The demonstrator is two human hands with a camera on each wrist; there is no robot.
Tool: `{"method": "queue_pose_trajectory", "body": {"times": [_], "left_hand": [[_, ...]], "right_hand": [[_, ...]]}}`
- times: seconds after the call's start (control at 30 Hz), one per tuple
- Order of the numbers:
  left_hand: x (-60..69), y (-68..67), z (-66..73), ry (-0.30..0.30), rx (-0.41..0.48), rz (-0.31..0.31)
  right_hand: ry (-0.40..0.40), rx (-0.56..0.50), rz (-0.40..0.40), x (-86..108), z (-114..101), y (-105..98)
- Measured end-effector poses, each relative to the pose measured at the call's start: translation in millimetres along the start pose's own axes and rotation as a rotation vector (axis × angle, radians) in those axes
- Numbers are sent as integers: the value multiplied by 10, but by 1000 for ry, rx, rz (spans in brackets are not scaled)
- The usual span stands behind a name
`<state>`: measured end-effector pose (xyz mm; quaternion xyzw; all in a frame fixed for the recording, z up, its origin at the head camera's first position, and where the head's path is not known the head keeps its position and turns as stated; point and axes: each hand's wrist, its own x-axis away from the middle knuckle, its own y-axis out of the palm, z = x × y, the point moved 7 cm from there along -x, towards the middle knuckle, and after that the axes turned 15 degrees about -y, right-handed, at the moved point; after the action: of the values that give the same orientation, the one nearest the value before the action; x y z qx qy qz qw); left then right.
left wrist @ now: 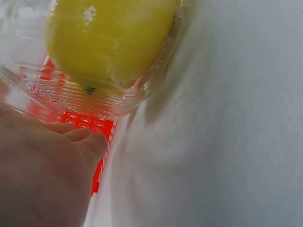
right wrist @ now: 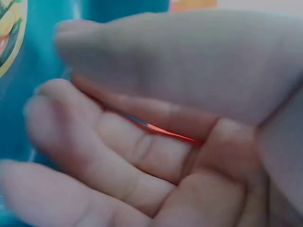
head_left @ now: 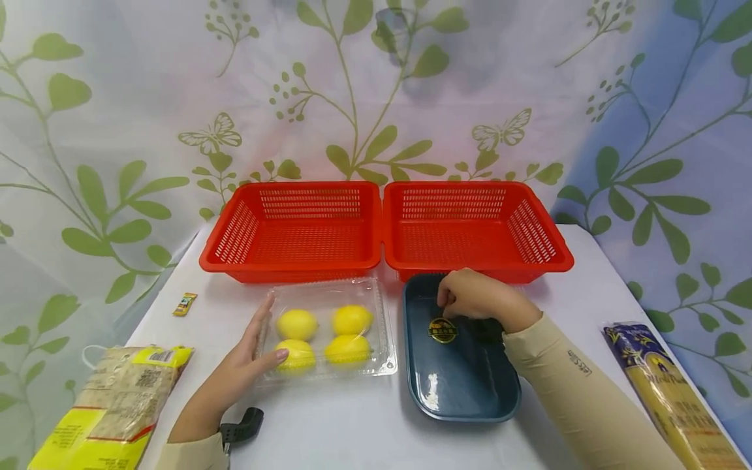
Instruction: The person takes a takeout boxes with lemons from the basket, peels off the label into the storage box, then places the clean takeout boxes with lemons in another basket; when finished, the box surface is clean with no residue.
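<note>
Along the left edge of the clear box [head_left: 384,343] of lemons [head_left: 296,324], the left hand [head_left: 237,365] is laid with fingers outstretched; over the blue tray [head_left: 455,388] alongside, the right hand [head_left: 478,299] is curled, nothing seen grasped. Just behind, the way is closed by two red baskets [head_left: 294,267]. The white table [head_left: 329,427] is backed by leaf-printed cloth [head_left: 329,85].

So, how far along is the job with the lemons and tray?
Apparently done: four lemons lie together in the clear box. In hand: the left hand is at the box's left side; the right hand is inside the blue tray, with no item visible in its fingers. Possibly left: the tray work, and perhaps loading the red baskets, since box and tray stand in front of them.
</note>
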<state>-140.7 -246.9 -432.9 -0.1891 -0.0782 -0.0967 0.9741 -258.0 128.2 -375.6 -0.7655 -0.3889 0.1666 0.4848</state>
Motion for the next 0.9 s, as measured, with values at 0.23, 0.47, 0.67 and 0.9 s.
{"method": "queue_pose_trajectory", "body": {"times": [0.23,0.47,0.67,0.9], "left_hand": [[-7,-1,-39,-57,-56,31],[-43,35,20,-33,-54,22],[-36,8,5,-11,-30,1],[-23,4,12,20,-23,-12]], "right_hand": [[15,-367,289,326,173,-64],[180,-828,661,708,525,-107],[278,-1228,848,909,725,-27],[284,-1607,973,988,918,150]]}}
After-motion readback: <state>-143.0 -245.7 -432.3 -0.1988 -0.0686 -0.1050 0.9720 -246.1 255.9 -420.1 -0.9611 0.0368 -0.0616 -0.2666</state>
